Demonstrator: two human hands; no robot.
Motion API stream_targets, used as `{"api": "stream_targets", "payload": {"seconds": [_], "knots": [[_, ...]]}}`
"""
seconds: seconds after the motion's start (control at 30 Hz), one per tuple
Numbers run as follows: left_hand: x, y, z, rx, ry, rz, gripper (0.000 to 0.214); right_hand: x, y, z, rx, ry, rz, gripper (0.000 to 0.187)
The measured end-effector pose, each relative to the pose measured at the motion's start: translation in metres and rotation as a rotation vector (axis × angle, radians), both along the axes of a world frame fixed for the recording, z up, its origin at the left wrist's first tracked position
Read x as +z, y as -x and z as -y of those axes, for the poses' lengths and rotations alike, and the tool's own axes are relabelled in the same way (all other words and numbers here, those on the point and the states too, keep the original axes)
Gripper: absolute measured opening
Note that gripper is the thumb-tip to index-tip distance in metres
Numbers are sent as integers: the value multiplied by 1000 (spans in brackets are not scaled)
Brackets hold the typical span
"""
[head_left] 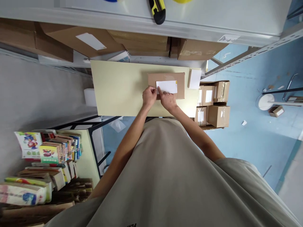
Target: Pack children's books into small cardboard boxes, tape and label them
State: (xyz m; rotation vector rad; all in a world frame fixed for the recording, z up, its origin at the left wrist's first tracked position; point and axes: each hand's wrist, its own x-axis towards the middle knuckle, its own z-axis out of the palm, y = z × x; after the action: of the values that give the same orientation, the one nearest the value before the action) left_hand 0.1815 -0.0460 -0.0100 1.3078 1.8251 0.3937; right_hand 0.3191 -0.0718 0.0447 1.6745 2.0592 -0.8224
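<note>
A closed brown cardboard box (151, 77) lies flat on the pale yellow tabletop (118, 88), with a white label (168, 85) on its upper face. At the label's left edge, the fingers of my left hand (149, 97) are pinched together on its lower left corner. My right hand (168, 101) rests over the front of the box. Its index finger is stretched out onto the label near the same corner, while the other fingers curl loosely. A stack of white labels (195, 78) sits at the right end of the tabletop.
Behind the table stands a metal shelf (201, 26), with a yellow-and-black utility knife (158, 12) on top and large cartons (146, 42) below. Small labelled boxes (219, 115) are stacked to the right. Books (61, 148) fill a rack at lower left.
</note>
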Motion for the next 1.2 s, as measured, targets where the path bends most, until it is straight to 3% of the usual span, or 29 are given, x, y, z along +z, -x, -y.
{"api": "stream_targets", "payload": {"seconds": [0.13, 0.33, 0.43, 0.63, 0.83, 0.9, 1.07, 1.2], "knots": [[0, 4, -1, 16, 8, 22, 11, 2, 9, 6, -3, 19, -9, 83], [-1, 7, 0, 13, -1, 39, 13, -2, 24, -20, -127, 40, 56, 81], [0, 7, 0, 13, 2, 46, 13, 0, 27, -21, -105, 19, 51, 78], [0, 12, 1, -6, -5, 116, 15, 4, 15, 4, -42, 46, 68, 82], [-4, 19, 3, 47, 66, 266, 25, -5, 2, 19, -30, 66, 57, 86], [-6, 21, 4, 44, 59, 309, 22, -8, -9, 21, -71, 59, 74, 89], [-10, 24, 9, 21, 10, 388, 21, -3, -24, 35, -337, 6, 218, 90], [-11, 26, 10, 10, 5, 391, 20, -1, -8, 45, -252, 27, 179, 90]]}}
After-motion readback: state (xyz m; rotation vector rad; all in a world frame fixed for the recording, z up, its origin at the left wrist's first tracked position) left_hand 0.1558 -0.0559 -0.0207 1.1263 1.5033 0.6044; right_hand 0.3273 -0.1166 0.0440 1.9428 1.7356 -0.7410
